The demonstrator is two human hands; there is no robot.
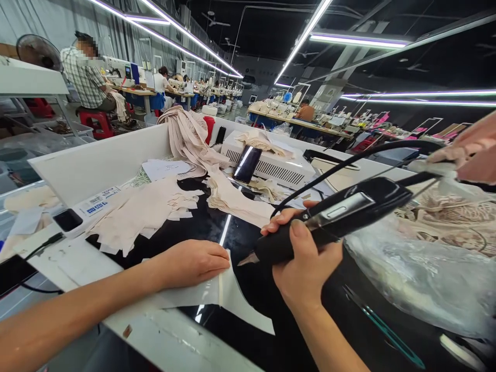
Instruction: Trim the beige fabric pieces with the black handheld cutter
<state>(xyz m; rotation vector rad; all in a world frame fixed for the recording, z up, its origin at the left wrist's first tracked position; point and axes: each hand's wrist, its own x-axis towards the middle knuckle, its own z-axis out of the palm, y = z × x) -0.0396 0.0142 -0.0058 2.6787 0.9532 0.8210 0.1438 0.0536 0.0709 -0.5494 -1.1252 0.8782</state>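
Observation:
My left hand (196, 262) rests on a pale fabric piece (242, 299), its fingers pressed together at the piece's upper edge. A narrow cream strip (220, 292) runs down this piece from my fingertips. In my right hand (306, 258) is a bulky black corded handheld tool (349, 206), fingers wrapped round its body. The tool's pointed metal tip (248, 259) is just right of my left fingertips and looks apart from the fabric. Both hands are over a glossy black work surface (248, 230). A stack of cut beige fabric pieces (143, 212) lies beyond my left hand.
A phone (248, 164) leans on a white vented box (271, 160). Beige fabric (186, 137) drapes over the back wall. At right are a plastic bag (422, 274), teal thread snips (393, 336) and another person's hand (473, 144) near the cord. People sit at sewing machines behind.

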